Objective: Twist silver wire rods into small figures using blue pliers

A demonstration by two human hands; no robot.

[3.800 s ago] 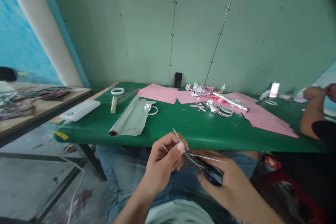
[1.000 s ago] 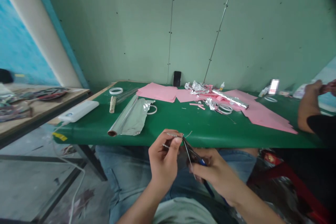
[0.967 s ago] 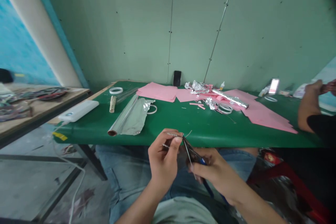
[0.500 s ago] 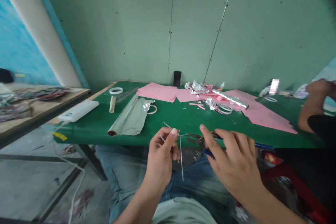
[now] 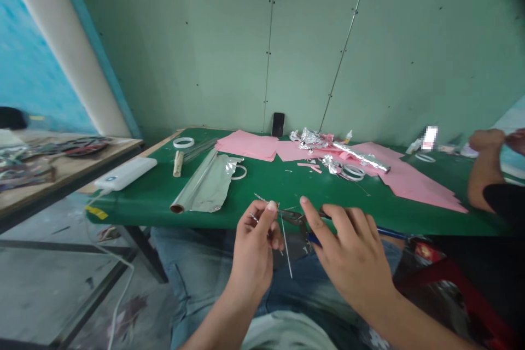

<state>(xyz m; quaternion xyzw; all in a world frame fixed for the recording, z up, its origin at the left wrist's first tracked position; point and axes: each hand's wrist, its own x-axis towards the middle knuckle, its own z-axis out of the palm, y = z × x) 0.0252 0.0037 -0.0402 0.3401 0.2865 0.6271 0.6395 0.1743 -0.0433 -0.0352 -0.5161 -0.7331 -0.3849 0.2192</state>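
Note:
Near the table's front edge my left hand [image 5: 259, 240] is closed, pinching a thin silvery wire [image 5: 286, 246] between thumb and forefinger. One straight end of the wire hangs down, and a twisted end pokes out past the fingers at the upper left. My right hand [image 5: 348, 246] is wrapped round blue-handled pliers [image 5: 293, 216], its forefinger stretched along them. The jaws of the pliers lie right beside the left fingertips, at the wire. Whether the jaws are clamped on it I cannot tell.
On the green table [image 5: 262, 186] lie a foil roll [image 5: 192, 188], pink paper sheets [image 5: 248, 145], crumpled foil [image 5: 314, 138] and tape rings [image 5: 183, 143]. A white power bank [image 5: 126, 174] rests at the left edge. A phone [image 5: 278, 124] leans against the wall. Another person's arm [image 5: 488, 169] is at right.
My right hand has moved left with the pliers, bringing their jaws up to my left fingertips. The left hand keeps its pinch on the wire, and the view has shifted slightly.

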